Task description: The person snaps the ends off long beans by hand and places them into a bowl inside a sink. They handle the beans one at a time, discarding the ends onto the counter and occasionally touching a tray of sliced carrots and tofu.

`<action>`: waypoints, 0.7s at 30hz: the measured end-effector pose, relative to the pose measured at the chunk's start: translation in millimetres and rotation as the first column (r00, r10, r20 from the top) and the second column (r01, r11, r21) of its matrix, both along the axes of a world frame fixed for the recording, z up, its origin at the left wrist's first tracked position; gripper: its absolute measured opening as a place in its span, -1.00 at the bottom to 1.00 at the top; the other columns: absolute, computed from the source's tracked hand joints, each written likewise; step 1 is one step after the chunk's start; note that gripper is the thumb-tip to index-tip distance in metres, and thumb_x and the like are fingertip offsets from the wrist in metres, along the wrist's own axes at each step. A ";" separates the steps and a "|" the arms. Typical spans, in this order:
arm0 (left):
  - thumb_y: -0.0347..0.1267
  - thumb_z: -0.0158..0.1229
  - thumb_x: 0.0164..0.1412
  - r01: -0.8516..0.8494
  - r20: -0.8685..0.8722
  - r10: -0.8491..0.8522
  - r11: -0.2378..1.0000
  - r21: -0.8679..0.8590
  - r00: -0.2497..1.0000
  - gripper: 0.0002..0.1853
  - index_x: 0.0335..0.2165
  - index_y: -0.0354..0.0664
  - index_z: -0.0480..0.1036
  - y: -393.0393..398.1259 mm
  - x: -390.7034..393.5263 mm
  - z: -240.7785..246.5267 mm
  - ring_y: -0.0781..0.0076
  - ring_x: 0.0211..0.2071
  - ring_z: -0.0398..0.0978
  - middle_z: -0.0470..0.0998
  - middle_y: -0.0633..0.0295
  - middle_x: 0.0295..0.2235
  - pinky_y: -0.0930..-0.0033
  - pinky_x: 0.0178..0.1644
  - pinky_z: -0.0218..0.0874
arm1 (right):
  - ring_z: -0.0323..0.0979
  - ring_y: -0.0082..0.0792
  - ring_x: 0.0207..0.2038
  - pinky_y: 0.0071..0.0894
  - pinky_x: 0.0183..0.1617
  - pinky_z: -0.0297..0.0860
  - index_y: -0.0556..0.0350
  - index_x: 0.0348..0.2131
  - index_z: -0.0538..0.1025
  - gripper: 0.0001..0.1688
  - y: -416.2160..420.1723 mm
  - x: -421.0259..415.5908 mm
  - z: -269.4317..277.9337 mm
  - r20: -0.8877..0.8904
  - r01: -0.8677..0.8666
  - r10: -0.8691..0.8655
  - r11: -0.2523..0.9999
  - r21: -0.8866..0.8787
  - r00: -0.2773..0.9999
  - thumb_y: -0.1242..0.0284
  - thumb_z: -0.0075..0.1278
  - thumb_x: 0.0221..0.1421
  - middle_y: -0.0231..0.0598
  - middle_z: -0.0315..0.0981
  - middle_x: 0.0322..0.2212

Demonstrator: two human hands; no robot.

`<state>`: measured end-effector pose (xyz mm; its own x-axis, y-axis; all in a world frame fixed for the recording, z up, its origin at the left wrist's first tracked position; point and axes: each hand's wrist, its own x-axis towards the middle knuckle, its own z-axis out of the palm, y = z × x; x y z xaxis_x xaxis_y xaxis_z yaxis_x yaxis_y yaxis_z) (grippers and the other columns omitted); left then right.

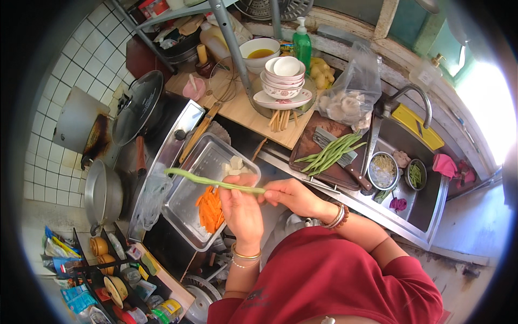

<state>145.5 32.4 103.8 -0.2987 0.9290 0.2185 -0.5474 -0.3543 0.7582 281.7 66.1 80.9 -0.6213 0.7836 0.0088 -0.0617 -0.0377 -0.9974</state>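
A long green bean stretches between my hands above a steel tray. My left hand holds its middle between thumb and fingers, and my right hand pinches its right end. Beneath them, the rectangular steel tray carries cut carrot sticks and pale white cubes, partly hidden by my left hand. To the right, a pile of green beans lies across a cleaver on a dark cutting board.
A sink at right holds a bowl of sprouts and a bowl of cut green pieces. Stacked bowls and a bag of mushrooms stand behind. At left are a wok, a lidded pan and a plastic bag.
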 end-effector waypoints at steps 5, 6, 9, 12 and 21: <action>-0.41 -0.12 0.32 0.162 0.183 -0.148 0.985 -0.061 0.972 -0.80 -0.12 -0.26 0.26 3.7 0.8 -12.6 0.42 -0.22 0.34 0.40 0.05 -0.18 0.43 -0.15 0.21 | 0.29 -0.39 -0.43 -0.46 -0.34 0.26 0.24 -0.28 0.48 -0.85 -9.8 20.4 8.3 -0.047 0.322 -0.337 0.835 0.446 0.940 0.56 -0.06 0.11 -0.30 0.37 -0.51; -0.43 -0.11 0.31 0.209 0.267 -0.184 0.976 -0.067 0.946 -0.82 -0.15 -0.27 0.28 3.7 3.2 -11.7 0.44 -0.27 0.33 0.37 0.06 -0.18 0.48 -0.23 0.21 | 0.31 -0.28 -0.41 -0.42 -0.33 0.28 0.23 -0.25 0.49 -0.81 -11.2 23.1 11.1 -0.051 0.331 -0.346 0.828 0.452 0.937 0.55 -0.03 0.08 -0.25 0.35 -0.53; -0.38 -0.07 0.30 0.252 0.218 -0.239 0.967 -0.032 0.946 -0.79 -0.15 -0.26 0.31 8.5 3.3 -15.7 0.46 -0.34 0.35 0.43 0.06 -0.22 0.49 -0.30 0.20 | 0.31 -0.30 -0.42 -0.41 -0.33 0.28 0.21 -0.24 0.49 -0.80 -5.2 30.8 9.7 -0.011 0.290 -0.316 0.854 0.431 0.949 0.55 -0.03 0.08 -0.26 0.36 -0.54; -0.37 -0.08 0.30 0.245 0.012 -0.245 0.965 -0.097 0.969 -0.79 -0.15 -0.27 0.31 5.6 4.3 -14.5 0.45 -0.36 0.36 0.41 0.10 -0.27 0.48 -0.30 0.21 | 0.30 -0.35 -0.45 -0.43 -0.33 0.27 0.22 -0.24 0.48 -0.81 -9.2 38.5 13.5 0.045 0.269 -0.297 0.911 0.312 0.954 0.55 -0.06 0.11 -0.28 0.35 -0.55; -0.39 -0.08 0.29 0.511 0.390 -0.421 0.844 -0.162 0.819 -0.79 -0.20 -0.34 0.35 1.6 15.5 -16.0 0.41 -0.36 0.37 0.42 0.11 -0.31 0.46 -0.31 0.24 | 0.34 -0.27 -0.43 -0.34 -0.32 0.29 0.23 -0.29 0.49 -0.84 -11.0 65.9 27.7 -0.050 0.034 -0.014 0.904 0.427 0.999 0.49 -0.03 0.14 -0.23 0.38 -0.51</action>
